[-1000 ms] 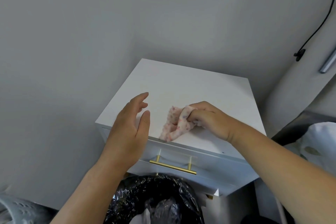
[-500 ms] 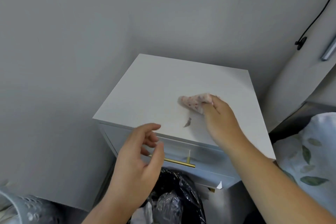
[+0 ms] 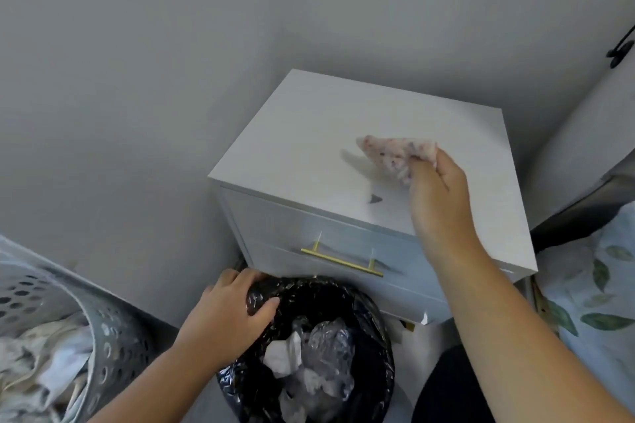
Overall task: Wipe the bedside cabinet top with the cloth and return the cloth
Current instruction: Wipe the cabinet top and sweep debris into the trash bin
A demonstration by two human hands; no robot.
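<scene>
Right hand (image 3: 438,196) is closed on the bunched cloth (image 3: 395,153), held over the cabinet (image 3: 309,134) top toward its right side. The cloth's long axis runs left-right, its tapered end pointing left. Left hand (image 3: 230,316) is closed on the bin (image 3: 343,292) liner rim below the drawer handle (image 3: 342,261).

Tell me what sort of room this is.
Probably a bedroom: a white bedside cabinet in the corner, leaf-print bedding beside it, and a perforated laundry basket holding clothes.

Bin (image 3: 374,312) before cabinet (image 3: 309,134); basket (image 3: 113,330) left
</scene>
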